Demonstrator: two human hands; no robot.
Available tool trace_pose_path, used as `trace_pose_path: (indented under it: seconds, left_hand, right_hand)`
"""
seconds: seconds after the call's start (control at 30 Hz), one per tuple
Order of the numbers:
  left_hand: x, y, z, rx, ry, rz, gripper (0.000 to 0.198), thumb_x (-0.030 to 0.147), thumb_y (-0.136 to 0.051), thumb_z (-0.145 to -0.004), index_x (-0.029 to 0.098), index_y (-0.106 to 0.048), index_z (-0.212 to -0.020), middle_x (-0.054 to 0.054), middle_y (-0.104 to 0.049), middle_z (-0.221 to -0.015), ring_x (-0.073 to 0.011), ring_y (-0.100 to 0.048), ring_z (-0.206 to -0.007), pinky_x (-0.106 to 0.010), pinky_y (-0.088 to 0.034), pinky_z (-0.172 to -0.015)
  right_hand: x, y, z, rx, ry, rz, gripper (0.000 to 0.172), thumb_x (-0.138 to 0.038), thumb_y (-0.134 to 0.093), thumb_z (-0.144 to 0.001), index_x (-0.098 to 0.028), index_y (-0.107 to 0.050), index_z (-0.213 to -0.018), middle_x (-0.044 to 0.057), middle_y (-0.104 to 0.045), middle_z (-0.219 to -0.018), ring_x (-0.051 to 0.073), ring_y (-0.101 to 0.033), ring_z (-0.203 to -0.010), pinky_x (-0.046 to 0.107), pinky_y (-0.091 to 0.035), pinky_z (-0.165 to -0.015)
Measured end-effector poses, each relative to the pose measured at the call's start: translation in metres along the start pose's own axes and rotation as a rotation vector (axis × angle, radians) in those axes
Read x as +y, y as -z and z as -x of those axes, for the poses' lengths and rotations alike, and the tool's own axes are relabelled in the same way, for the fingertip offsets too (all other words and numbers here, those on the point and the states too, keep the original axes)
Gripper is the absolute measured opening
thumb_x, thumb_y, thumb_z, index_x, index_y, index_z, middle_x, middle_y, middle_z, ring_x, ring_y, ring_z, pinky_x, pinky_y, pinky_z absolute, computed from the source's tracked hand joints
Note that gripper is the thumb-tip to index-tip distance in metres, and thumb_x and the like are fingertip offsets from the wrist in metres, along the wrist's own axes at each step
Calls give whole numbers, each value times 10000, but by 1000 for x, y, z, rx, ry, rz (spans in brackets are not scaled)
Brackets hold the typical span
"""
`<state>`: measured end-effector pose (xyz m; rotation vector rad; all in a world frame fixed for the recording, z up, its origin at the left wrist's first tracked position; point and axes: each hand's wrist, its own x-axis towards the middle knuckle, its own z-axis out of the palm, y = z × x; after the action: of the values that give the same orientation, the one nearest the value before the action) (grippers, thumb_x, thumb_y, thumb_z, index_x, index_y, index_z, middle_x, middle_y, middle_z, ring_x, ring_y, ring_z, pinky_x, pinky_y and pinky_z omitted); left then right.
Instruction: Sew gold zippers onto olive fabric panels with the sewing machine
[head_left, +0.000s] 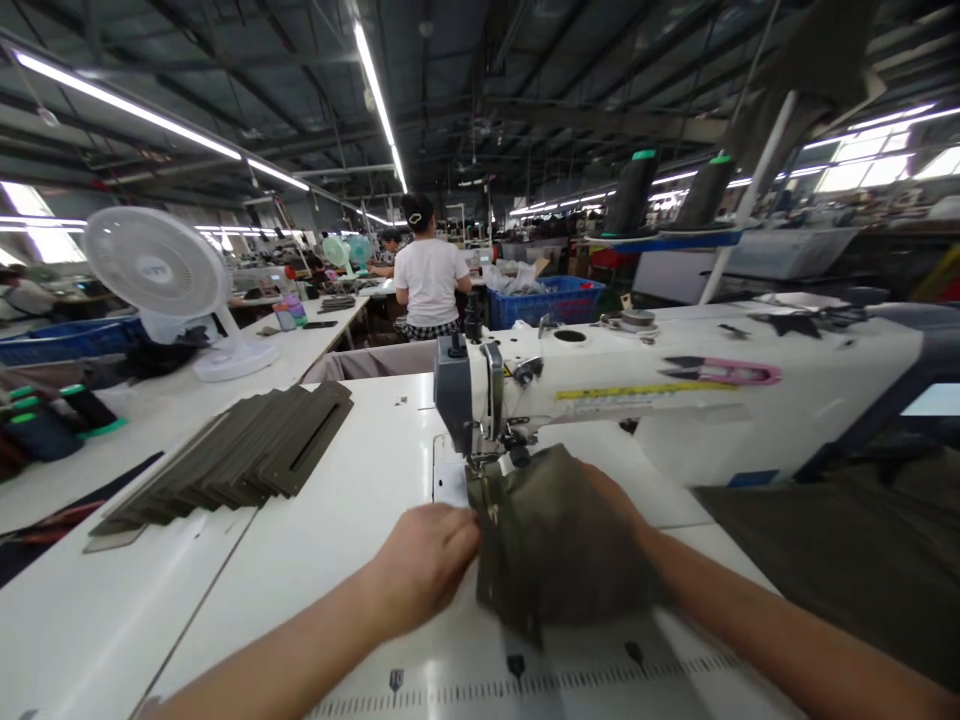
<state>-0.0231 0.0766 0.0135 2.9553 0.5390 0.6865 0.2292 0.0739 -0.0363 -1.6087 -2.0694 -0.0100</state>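
Note:
A piece of olive-green fabric [570, 560] lies under the needle area of a white sewing machine [600, 390], its lower part blurred. At the fabric's left edge, just in front of the presser foot, my left hand [435, 555] is closed with its fingertips on the cloth. My right hand [611, 500] is on the far right side of the fabric, and its fingers are mostly hidden behind the raised cloth. To the left, a fanned stack of dark olive fabric panels [240, 450] rests on the white table.
Pink-handled thread snips [720, 370] lie on top of the machine arm. More dark fabric [840, 560] spreads at the right. A white fan [157, 265] and thread spools [56, 420] stand at the left. Ahead, a person in a white shirt [431, 275] stands near a blue basket [547, 302].

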Motion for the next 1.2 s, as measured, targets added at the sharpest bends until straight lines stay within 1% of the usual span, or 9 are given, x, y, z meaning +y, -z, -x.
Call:
trace_pose_path:
  seconds: [0.1,0.2,0.27,0.47,0.63,0.77,0.87,1.0,1.2]
  left_hand:
    - [5,0,11,-123,-19,41,231,70,-387,-754,178,-537,-892,-76,-611,-902,-188,-578,-850,-384,-422,-908]
    - [-1,-7,7,-78,130,39,327,96,-388,-760,169,-527,-1047,-111,-576,-1095,-217,-519,-1042,-426,-363,-970]
    - [-7,-16,1,-71,198,-8,340,105,-402,-755,169,-543,-1058,-112,-581,-1108,-240,-467,-1125,-457,-340,-979]
    - [-7,-28,-9,-114,255,-117,280,121,-473,-681,163,-610,-921,-99,-622,-990,-255,-491,-1069,-475,-258,-1015]
    - [0,-21,-13,-153,285,-148,308,140,-491,-662,149,-598,-951,-114,-600,-1002,-271,-475,-1066,-476,-245,-1018]
    - [-1,-22,-15,-156,282,-143,299,141,-468,-707,148,-583,-983,-118,-586,-1051,-274,-432,-1121,-478,-241,-1019]
    - [-2,-23,-15,-150,282,-141,265,135,-466,-724,161,-585,-960,-108,-593,-1021,-269,-451,-1087,-472,-273,-995]
    - [-1,-23,-18,-172,279,-205,191,110,-487,-701,165,-583,-856,-101,-603,-906,-267,-505,-956,-474,-318,-944]
    - [0,-25,-17,-167,257,-237,165,102,-499,-669,164,-564,-808,-98,-587,-865,-259,-501,-880,-462,-354,-892]
  right_hand:
    - [6,-3,3,-22,28,-69,356,-208,-494,-777,-101,-584,-1104,137,-603,-1112,248,-546,-1024,355,-397,-914]
    - [1,0,4,-60,-17,-282,264,-230,-481,-774,-122,-622,-969,115,-632,-1014,244,-568,-941,350,-424,-854]
    - [0,5,4,-41,-111,-400,266,-275,-438,-793,-132,-619,-924,106,-639,-954,241,-582,-871,343,-448,-784]
    - [12,20,1,-11,-369,-667,422,-445,-339,-846,-159,-641,-914,77,-656,-820,239,-592,-826,328,-452,-722]
    - [15,27,-3,-185,-494,-922,443,-428,-491,-750,-142,-581,-1076,32,-615,-672,173,-563,-597,257,-413,-501]
    - [13,28,-11,-216,-544,-991,418,-449,-484,-747,-134,-599,-997,7,-567,-625,127,-503,-508,229,-364,-437]
    - [14,26,-18,-222,-477,-894,312,-362,-478,-715,-142,-621,-884,15,-589,-632,142,-528,-525,250,-408,-481]
    - [17,22,-18,-162,-340,-773,208,-234,-516,-608,-161,-627,-768,52,-655,-755,228,-592,-765,322,-446,-707]
    - [22,21,-14,-164,-229,-664,275,-308,-419,-705,-178,-647,-787,62,-669,-821,252,-592,-818,352,-436,-756]
